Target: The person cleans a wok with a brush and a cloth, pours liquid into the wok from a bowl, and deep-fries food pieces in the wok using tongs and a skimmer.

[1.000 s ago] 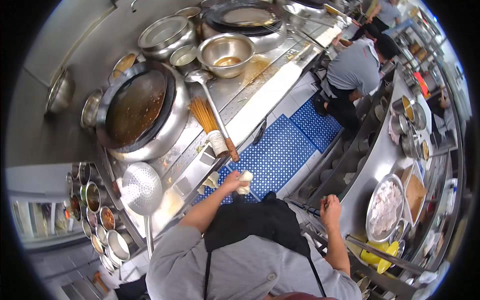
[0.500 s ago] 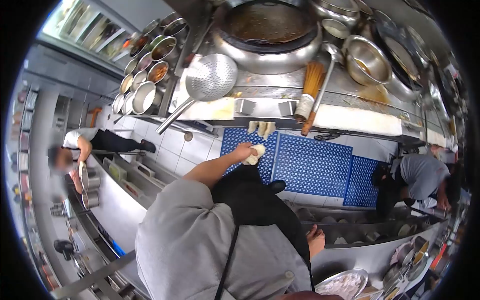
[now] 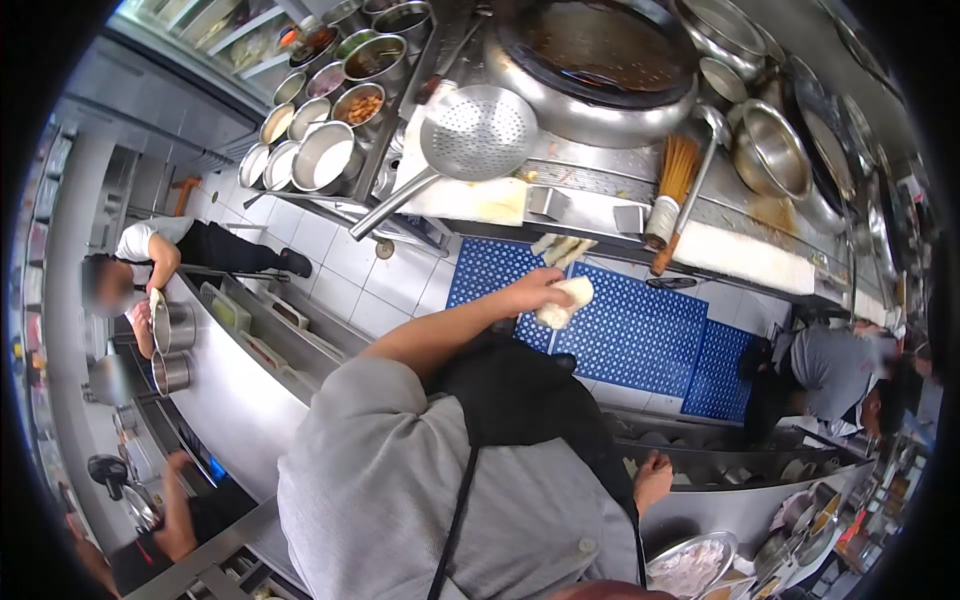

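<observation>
My left hand point(image 3: 543, 291) is closed around a wadded white cloth point(image 3: 566, 303), held out in front of my apron above the blue mat. Just beyond it, pale rolled cloths point(image 3: 566, 248) hang at the stove's front edge. Low by my right side, my right hand point(image 3: 654, 482) is beside the long metal trough. Its fingers look curled, and whatever they hold, if anything, is hidden. A large perforated strainer point(image 3: 479, 133) lies on the stove ledge, its handle jutting over the front. To the right rest a bamboo brush point(image 3: 670, 185) and a long-handled ladle point(image 3: 692, 185).
A wok point(image 3: 600, 50) with brown liquid sits on the stove. Metal bowls point(image 3: 770, 150) stand at right, seasoning pots point(image 3: 325, 160) at left. Blue mats point(image 3: 630, 325) cover the floor. Co-workers are at left point(image 3: 160, 250), lower left point(image 3: 180, 525) and right point(image 3: 825, 365). A steel counter point(image 3: 235, 400) flanks me.
My left hand has moved right with the cloth. The hanging cloths are tilted now. My right hand has shifted slightly right and its fingers look more curled. Another person appears at lower left.
</observation>
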Demonstrator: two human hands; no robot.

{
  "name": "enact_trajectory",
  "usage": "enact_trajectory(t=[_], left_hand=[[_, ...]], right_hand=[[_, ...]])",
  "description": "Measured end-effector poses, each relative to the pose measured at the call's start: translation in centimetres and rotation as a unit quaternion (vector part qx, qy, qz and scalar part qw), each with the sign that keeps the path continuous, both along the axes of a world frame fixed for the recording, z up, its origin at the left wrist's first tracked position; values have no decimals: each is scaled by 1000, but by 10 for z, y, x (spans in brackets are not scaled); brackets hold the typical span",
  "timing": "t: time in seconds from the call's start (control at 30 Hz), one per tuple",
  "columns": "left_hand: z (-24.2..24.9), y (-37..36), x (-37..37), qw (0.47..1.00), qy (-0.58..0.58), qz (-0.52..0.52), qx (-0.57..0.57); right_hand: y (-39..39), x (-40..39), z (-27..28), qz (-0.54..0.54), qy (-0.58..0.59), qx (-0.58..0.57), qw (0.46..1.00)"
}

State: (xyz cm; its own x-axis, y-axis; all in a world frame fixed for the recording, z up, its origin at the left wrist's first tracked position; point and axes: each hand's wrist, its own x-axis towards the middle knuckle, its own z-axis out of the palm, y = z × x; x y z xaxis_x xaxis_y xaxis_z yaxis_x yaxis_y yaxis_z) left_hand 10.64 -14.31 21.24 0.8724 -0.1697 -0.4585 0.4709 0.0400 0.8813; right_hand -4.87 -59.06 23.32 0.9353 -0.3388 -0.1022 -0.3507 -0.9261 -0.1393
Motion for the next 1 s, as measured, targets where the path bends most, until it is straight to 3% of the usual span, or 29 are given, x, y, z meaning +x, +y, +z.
enact_trajectory(t=[0.17, 0.23, 0.57, 0.77, 0.83, 0.87, 0.9, 0.93, 1.0], left_hand=[[30, 52, -1, 981, -25, 124, -144], [29, 75, -2, 974, 1, 144, -172], [48, 108, -13, 941, -45, 171, -289], [56, 75, 3, 929, 45, 151, -336], [51, 76, 8, 921, 62, 20, -385], [53, 62, 12, 931, 109, 41, -345], [56, 50, 15, 930, 113, 42, -346], [53, 42, 17, 918, 136, 27, -371], [46, 25, 31, 899, 186, -35, -395]], right_hand=[[15, 4, 5, -29, -35, -32, 998], [15, 3, 5, -26, -21, -78, 996], [18, 6, 7, -35, -50, -66, 996], [13, 1, 5, -70, -61, -71, 993], [13, 4, 4, -67, -90, -56, 992], [14, 3, 4, -75, -96, -43, 992], [18, 4, 13, -84, -108, 6, 991], [16, 1, 6, -89, -146, -16, 985], [26, 5, 22, -143, -92, 2, 985]])
